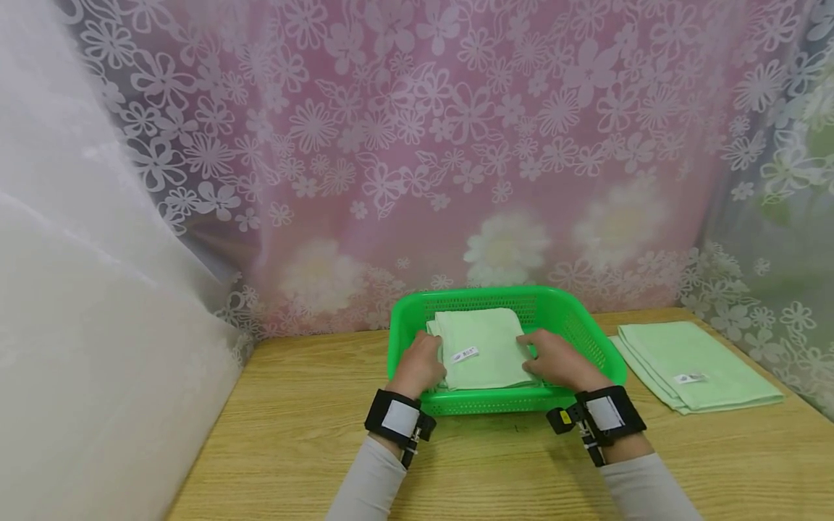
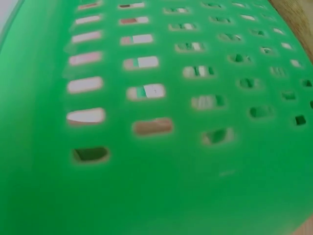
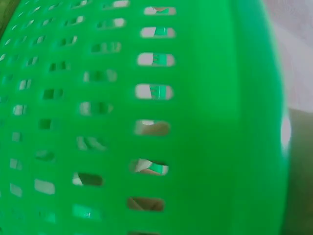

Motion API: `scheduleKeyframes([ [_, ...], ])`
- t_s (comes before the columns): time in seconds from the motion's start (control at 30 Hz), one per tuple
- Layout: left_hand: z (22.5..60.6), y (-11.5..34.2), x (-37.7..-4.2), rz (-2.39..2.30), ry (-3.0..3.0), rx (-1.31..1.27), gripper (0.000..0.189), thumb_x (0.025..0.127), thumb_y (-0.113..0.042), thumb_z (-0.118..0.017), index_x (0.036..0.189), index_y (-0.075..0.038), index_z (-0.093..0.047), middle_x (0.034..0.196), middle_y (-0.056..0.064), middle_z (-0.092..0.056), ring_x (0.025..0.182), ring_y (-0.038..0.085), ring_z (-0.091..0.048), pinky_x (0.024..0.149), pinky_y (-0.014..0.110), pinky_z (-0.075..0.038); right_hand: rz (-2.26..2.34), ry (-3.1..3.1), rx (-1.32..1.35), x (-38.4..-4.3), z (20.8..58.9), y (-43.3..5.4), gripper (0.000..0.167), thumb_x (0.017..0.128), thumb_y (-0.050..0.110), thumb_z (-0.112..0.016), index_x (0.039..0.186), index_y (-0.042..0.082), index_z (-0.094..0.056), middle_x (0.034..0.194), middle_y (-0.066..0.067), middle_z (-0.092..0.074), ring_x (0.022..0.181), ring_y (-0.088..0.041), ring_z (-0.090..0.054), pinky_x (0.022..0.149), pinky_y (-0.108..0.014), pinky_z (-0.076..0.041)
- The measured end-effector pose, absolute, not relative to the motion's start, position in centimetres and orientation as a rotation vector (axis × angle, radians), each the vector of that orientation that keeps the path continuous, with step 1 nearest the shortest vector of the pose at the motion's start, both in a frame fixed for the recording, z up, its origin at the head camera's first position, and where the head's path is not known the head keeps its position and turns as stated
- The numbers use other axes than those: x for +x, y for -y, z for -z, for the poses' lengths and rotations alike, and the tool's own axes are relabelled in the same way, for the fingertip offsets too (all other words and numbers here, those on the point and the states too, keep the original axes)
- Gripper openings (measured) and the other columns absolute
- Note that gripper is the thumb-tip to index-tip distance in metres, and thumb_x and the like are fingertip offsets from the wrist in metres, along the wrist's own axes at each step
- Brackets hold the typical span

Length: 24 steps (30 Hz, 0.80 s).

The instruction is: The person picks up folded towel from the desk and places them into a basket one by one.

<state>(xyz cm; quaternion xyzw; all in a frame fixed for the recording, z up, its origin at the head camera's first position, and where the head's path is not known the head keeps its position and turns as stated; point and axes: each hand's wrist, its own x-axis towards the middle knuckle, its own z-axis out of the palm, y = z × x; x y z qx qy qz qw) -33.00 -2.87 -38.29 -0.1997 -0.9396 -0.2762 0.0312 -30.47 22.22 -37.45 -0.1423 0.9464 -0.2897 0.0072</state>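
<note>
A pale green folded towel point(image 1: 485, 336) with a small white label lies inside a bright green plastic basket point(image 1: 482, 402). My left hand point(image 1: 419, 364) grips the towel's left edge, reaching over the basket's near rim. At the opposite edge, my right hand point(image 1: 562, 359) holds the towel between thumb and fingers. Both wrist views are filled by the perforated basket wall point(image 2: 161, 191), which mostly hides the fingers there. Through the slots of the same wall point(image 3: 210, 147) in the right wrist view, only scraps of skin and cloth show.
Right of the basket, a second pale green folded towel point(image 1: 697, 365) with a white label lies on the wooden table point(image 1: 293, 434). A pink floral curtain point(image 1: 423, 145) hangs behind the table. White sheeting point(image 1: 85, 325) borders the left side.
</note>
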Motion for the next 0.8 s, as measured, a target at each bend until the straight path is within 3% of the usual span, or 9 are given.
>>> scheduleKeyframes([
  [0.07,38.2,2.8,-32.9,0.854,2.899,-0.604,0.036,0.082,0.010,-0.070,0.118,0.008,-0.065,0.121,0.026,-0.056,0.094,0.030,-0.057,0.068,0.036,-0.049,0.885,-2.980,-0.455,-30.4,37.3,-22.2,0.049,0.088,-0.005,-0.065,0.135,-0.013,-0.054,0.138,-0.038,-0.048,0.061,-0.015,-0.051,0.056,-0.029,-0.042],
  [0.17,38.0,2.7,-32.7,0.862,2.901,-0.591,0.053,0.084,0.005,-0.075,0.134,0.006,-0.059,0.131,0.027,-0.055,0.117,0.036,-0.056,0.085,0.043,-0.054,0.834,-3.033,-0.481,-30.1,37.1,-22.0,0.044,0.088,-0.002,-0.069,0.130,-0.010,-0.060,0.134,-0.035,-0.053,0.085,-0.029,-0.064,0.066,-0.037,-0.051],
  [0.27,38.0,2.5,-32.6,0.827,2.899,-0.595,0.057,0.085,-0.002,-0.078,0.137,0.002,-0.058,0.132,0.027,-0.055,0.121,0.039,-0.055,0.095,0.046,-0.051,0.772,-3.087,-0.539,-29.8,36.7,-21.8,0.039,0.088,0.000,-0.070,0.126,-0.007,-0.064,0.129,-0.029,-0.059,0.110,-0.044,-0.061,0.083,-0.049,-0.054],
  [0.33,37.9,2.5,-32.4,0.787,2.899,-0.613,0.056,0.085,-0.006,-0.079,0.137,0.000,-0.060,0.132,0.025,-0.056,0.121,0.040,-0.055,0.097,0.047,-0.050,0.737,-3.113,-0.596,-29.8,36.5,-21.5,0.036,0.089,0.001,-0.071,0.124,-0.007,-0.066,0.126,-0.027,-0.062,0.117,-0.047,-0.057,0.090,-0.054,-0.052],
  [0.4,37.8,2.4,-32.3,0.753,2.901,-0.654,0.054,0.086,-0.009,-0.078,0.136,-0.002,-0.060,0.131,0.023,-0.057,0.120,0.040,-0.056,0.098,0.046,-0.049,0.709,-3.132,-0.655,-29.8,36.5,-21.3,0.034,0.088,0.001,-0.071,0.122,-0.006,-0.067,0.122,-0.024,-0.065,0.118,-0.046,-0.056,0.094,-0.055,-0.050],
  [0.6,37.5,1.9,-31.8,0.721,2.968,-0.829,0.048,0.090,-0.012,-0.076,0.136,-0.007,-0.062,0.127,0.014,-0.063,0.115,0.030,-0.061,0.092,0.039,-0.052,0.704,-3.094,-0.691,-30.2,37.1,-20.7,0.034,0.088,0.003,-0.071,0.122,-0.003,-0.068,0.119,-0.019,-0.068,0.105,-0.038,-0.065,0.087,-0.049,-0.054],
  [0.8,37.7,1.7,-31.7,0.699,3.058,-0.882,0.042,0.089,-0.015,-0.076,0.130,-0.009,-0.067,0.132,0.008,-0.065,0.124,0.027,-0.059,0.097,0.037,-0.051,0.735,-3.019,-0.684,-30.2,37.7,-20.8,0.031,0.088,0.002,-0.071,0.119,-0.001,-0.070,0.118,-0.019,-0.068,0.104,-0.038,-0.065,0.085,-0.047,-0.055],
])
